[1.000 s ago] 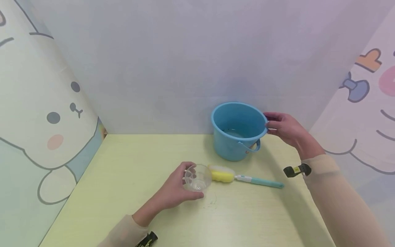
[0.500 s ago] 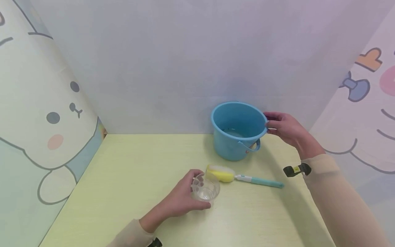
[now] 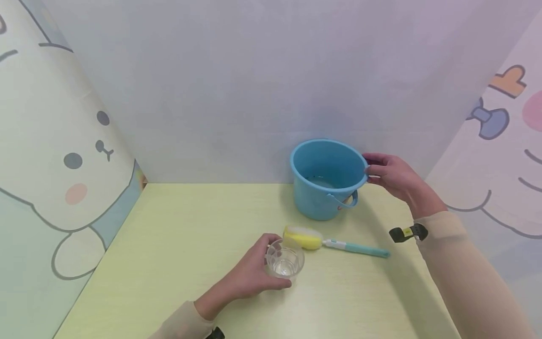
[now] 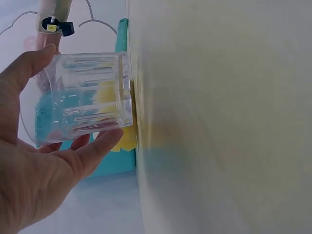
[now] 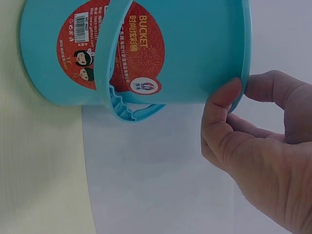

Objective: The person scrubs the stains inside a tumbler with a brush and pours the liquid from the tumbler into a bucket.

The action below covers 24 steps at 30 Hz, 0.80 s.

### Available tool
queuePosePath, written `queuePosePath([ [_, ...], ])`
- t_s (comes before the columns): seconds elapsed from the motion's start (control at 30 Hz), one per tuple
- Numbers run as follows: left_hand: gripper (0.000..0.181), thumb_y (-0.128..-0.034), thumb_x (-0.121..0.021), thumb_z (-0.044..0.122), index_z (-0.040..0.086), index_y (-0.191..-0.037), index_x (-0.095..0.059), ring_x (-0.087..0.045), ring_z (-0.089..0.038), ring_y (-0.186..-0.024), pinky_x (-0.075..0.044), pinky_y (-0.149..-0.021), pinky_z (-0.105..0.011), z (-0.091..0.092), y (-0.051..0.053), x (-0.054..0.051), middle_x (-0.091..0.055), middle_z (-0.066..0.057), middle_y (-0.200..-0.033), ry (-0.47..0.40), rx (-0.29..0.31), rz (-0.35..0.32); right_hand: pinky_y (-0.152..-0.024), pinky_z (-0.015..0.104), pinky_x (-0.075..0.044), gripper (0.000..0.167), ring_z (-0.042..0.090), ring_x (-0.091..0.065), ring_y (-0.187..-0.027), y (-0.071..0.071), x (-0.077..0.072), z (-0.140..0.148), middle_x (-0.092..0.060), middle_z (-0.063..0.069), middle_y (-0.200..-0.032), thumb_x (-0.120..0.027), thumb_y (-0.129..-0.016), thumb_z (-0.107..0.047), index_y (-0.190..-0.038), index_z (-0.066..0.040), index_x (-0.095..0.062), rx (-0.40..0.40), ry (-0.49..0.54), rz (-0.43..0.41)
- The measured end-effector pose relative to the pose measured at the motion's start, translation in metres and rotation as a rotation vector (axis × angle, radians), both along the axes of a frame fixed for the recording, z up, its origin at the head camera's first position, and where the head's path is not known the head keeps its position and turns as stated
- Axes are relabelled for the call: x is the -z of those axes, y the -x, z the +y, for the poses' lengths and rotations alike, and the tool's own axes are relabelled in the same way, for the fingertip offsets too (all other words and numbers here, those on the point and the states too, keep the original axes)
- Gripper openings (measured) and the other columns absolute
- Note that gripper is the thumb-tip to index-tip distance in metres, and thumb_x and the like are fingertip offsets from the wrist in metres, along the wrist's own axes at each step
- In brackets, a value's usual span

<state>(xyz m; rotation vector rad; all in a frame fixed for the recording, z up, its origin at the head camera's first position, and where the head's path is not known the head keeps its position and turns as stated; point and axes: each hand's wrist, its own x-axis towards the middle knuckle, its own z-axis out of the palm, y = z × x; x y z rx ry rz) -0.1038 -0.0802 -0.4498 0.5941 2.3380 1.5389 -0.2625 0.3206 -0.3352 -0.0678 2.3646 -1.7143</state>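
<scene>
My left hand (image 3: 254,275) grips a clear drinking glass (image 3: 285,260), with the thumb on its near side and fingers round the far side. The glass is upright, its base at the tabletop; whether it touches I cannot tell. My right hand (image 3: 391,178) pinches the rim of a blue bucket (image 3: 315,200); in the right wrist view thumb and fingers (image 5: 222,105) meet at that rim. Just beyond the glass lies a bottle brush with a yellow and white sponge head (image 3: 303,238) and a teal handle (image 3: 367,250). The bucket's inside bottom shows a few small dark specks.
The pale yellow table (image 3: 190,226) ends at a plain light backdrop (image 3: 211,94) right behind the bucket. Side panels with cartoon animals (image 3: 72,188) flank it. The bucket's handle (image 5: 105,63) hangs down on its right front, over a red label (image 5: 141,53).
My left hand has carried the glass a short way right and nearer to me, with only a slight shift in the last half second. The right hand and bucket stay put.
</scene>
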Motion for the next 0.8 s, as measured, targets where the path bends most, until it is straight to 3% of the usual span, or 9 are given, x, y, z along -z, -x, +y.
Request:
queuePosePath([
  [0.13,0.095,-0.0732,-0.098,0.032,0.009,-0.148,-0.044,-0.056,-0.032,-0.131,-0.051,-0.104,-0.051,0.0000,0.0006,0.0007,-0.052,-0.012,-0.148,0.011,0.003,0.000,-0.099,0.030,-0.058,0.062,0.037,-0.055,-0.130,0.0012,0.0005,0.0005,-0.037,0.025,-0.160,-0.053,-0.109,-0.002,-0.165,0.001,-0.027,0.001,0.003,-0.001],
  [0.33,0.095,-0.0729,-0.098,0.034,0.010,-0.148,-0.044,-0.056,-0.030,-0.130,-0.051,-0.105,-0.050,0.0005,0.0003,0.0011,-0.053,-0.012,-0.148,0.042,0.003,0.005,-0.105,0.038,-0.054,0.063,0.036,-0.056,-0.131,0.0024,0.0013,0.0015,-0.037,0.025,-0.161,-0.053,-0.109,-0.002,-0.166,0.000,-0.027,0.003,0.006,-0.005],
  [0.57,0.096,-0.0723,-0.098,0.035,0.013,-0.148,-0.043,-0.055,-0.027,-0.132,-0.049,-0.108,-0.050,-0.0001,-0.0008,0.0016,-0.051,-0.012,-0.151,0.071,0.010,0.015,-0.098,0.030,-0.058,0.062,0.032,-0.060,-0.127,0.0015,0.0007,0.0013,-0.038,0.025,-0.160,-0.053,-0.109,-0.002,-0.165,0.002,-0.028,0.000,0.017,-0.002],
  [0.8,0.098,-0.0721,-0.099,0.033,0.012,-0.148,-0.041,-0.054,-0.027,-0.134,-0.047,-0.112,-0.049,-0.0007,-0.0007,0.0039,-0.051,-0.013,-0.151,0.074,0.022,0.026,-0.097,0.029,-0.059,0.063,0.032,-0.059,-0.127,0.0013,0.0006,0.0015,-0.037,0.026,-0.160,-0.053,-0.108,-0.001,-0.165,0.003,-0.027,-0.003,0.022,-0.004],
])
